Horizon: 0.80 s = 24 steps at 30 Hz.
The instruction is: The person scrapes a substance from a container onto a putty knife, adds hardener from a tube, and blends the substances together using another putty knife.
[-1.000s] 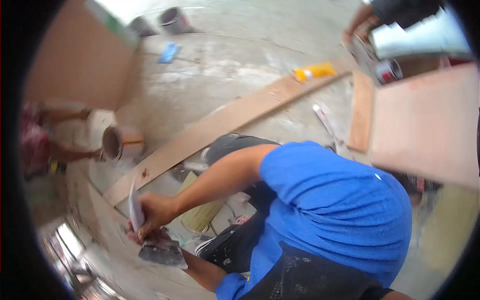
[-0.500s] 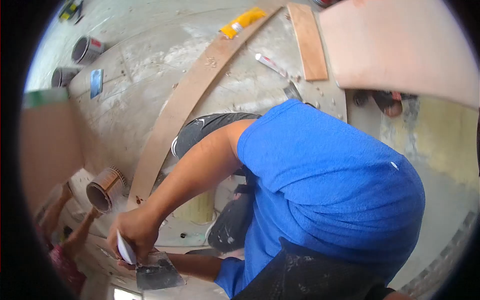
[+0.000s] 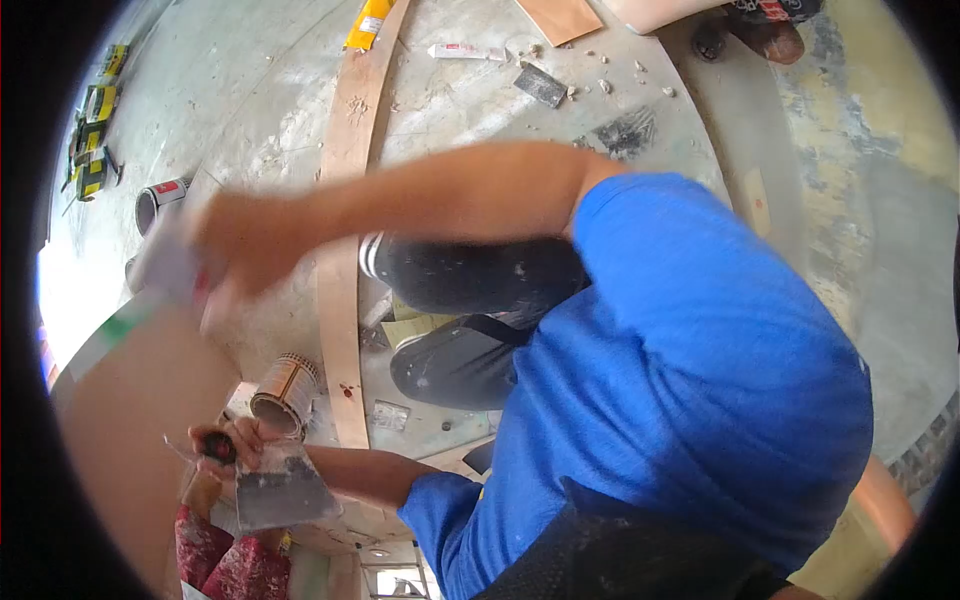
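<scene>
My left hand [image 3: 250, 437] is closed round a putty knife [image 3: 287, 492] with a wide, worn metal blade pointing down. A dark round end, probably its handle, shows beside the fingers. Smeared by motion, my right hand [image 3: 250, 245] reaches out at arm's length. It grips a white flat tool [image 3: 170, 262] with a touch of red, its shape blurred. This tool overlaps the upper edge of a large pale pinkish panel [image 3: 150, 410], near a green mark on the panel.
A person in a maroon top [image 3: 235, 560] is close by below my left hand. An open tin [image 3: 285, 395] stands near a long wooden strip [image 3: 345, 220] on the floor. Another tin [image 3: 160, 203], a yellow packet [image 3: 369, 22], a white tube [image 3: 467, 51] and a dark scraper blade [image 3: 541, 85] lie about.
My right hand with the white tool has swung up and away from the putty knife onto the panel's edge. My left hand with the knife now shows below. The view has turned.
</scene>
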{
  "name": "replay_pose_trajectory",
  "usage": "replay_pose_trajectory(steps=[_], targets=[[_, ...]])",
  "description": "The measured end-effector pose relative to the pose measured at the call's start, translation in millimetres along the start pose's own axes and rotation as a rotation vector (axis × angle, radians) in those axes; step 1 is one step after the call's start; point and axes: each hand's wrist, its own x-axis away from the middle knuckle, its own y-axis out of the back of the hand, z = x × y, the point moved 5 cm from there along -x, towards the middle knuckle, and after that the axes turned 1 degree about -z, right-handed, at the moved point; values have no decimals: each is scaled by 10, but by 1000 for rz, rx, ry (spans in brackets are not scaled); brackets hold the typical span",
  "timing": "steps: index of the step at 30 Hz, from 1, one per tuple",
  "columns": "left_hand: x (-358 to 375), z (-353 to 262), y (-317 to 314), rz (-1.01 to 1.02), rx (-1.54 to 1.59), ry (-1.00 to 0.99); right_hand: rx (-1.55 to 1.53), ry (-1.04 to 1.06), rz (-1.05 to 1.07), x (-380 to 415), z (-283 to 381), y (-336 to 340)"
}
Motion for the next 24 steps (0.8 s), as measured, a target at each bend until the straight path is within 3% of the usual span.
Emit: replay_pose_trajectory(steps=[1,2,3,5,8,10,12,14,16,19,22,24], targets=[[15,91,23,-60,-35,-6,116,-401,219,239,-446,318],[47,167,77,-121,-70,-10,450,-569,375,580,-928,614],[117,284,129,-187,-99,-19,554,-788,380,1063,-1324,950],[351,495,176,-183,-149,97,854,-952,494,2022,-1903,1379],[730,594,257,-202,-254,277,883,-1189,575,2900,-2226,1703],[935,948,398,-309,-308,244,858,-1050,491,3205,-2525,2010],[1271,1251,496,-532,-396,179,1037,-1075,174,3307,-2803,2537],[1380,1393,407,-721,-746,133,1349,-857,86,3265,-2764,2885],[1372,1556,412,-704,-775,167,1545,-871,236,3209,-2843,2998],[1445,1707,467,-727,-814,291,1230,-902,260,3039,-3039,3151],[1128,1903,196,-745,-910,239,831,-897,36,2795,-2749,3074],[1111,2035,298,-724,-919,296,751,-962,52,2921,-2684,3035]])
